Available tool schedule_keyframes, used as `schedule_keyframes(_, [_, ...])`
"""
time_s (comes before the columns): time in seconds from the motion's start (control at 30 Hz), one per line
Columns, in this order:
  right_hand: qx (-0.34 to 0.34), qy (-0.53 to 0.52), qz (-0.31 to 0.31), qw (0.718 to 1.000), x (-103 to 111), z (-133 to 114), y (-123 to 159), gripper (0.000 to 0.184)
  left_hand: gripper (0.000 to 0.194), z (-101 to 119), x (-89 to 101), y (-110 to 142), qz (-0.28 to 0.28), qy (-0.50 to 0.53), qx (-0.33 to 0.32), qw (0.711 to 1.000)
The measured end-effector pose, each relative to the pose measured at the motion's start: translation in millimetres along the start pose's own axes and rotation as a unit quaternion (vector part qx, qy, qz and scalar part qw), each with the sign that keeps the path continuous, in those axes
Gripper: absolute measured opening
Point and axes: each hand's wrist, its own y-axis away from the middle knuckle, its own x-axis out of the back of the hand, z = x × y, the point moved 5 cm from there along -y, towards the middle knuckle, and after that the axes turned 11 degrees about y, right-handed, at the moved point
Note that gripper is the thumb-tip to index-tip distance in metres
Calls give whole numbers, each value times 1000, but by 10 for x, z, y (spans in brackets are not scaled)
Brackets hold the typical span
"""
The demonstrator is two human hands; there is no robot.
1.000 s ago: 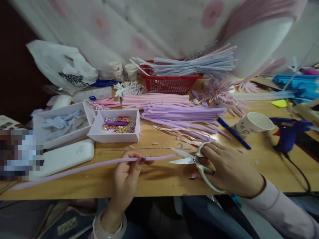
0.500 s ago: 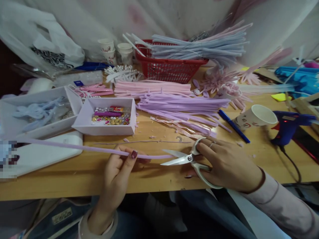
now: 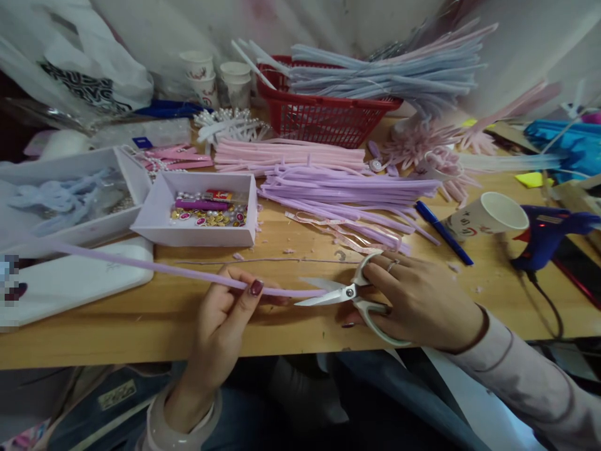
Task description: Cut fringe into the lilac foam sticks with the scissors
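Between thumb and fingers, my left hand [image 3: 230, 313] pinches a lilac pipe cleaner [image 3: 178, 270], whose long end stretches off to the left over a white box and case. Its short right end lies between the parted blades of a pair of scissors [image 3: 350, 292]. My right hand [image 3: 413, 300] has its fingers through the pale scissor handles. Behind the hands a thin bare strand [image 3: 263, 260] rests on the table. Beyond it are a bundle of lilac pipe cleaners [image 3: 347, 188] and a pink bundle [image 3: 291, 155].
A white box of beads and gems [image 3: 197, 237] and a white case [image 3: 84, 282] are at left. A red basket [image 3: 323, 119] holds pale blue pipe cleaners. At right are a blue pen [image 3: 444, 233], a paper cup [image 3: 488, 216] and a glue gun [image 3: 539, 235] with its cord.
The scissors have moved left onto the pipe cleaner's short end, and their blades have narrowed a little. The pipe cleaner's long end has swung upward. The view has shifted.
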Motion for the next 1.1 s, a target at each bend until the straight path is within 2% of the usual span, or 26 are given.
schedule_keyframes(0.4, [19, -4, 5, 1000, -39, 57, 109, 30, 24, -1, 16, -18, 14, 26, 17, 999])
schedule_keyframes(0.5, [26, -7, 17, 999, -26, 53, 121, 28, 25, -3, 17, -15, 16, 19, 21, 999])
schedule_keyframes(0.67, [27, -20, 2, 999, 16, 43, 91, 24, 26, -7, 18, -25, 25, 8, 19, 999])
schedule_keyframes(0.8, [5, 0, -13, 1000, 34, 60, 92, 26, 27, -3, 14, -21, 27, -1, 17, 1000])
schedule_keyframes(0.93, [-10, 17, -34, 999, 62, 111, 155, 21, 27, 8, 23, -12, 35, -12, 4, 999])
schedule_keyframes(1.1, [-1, 60, -16, 998, 184, 154, 199, 22, 28, -2, 18, -18, 44, -24, 0, 999])
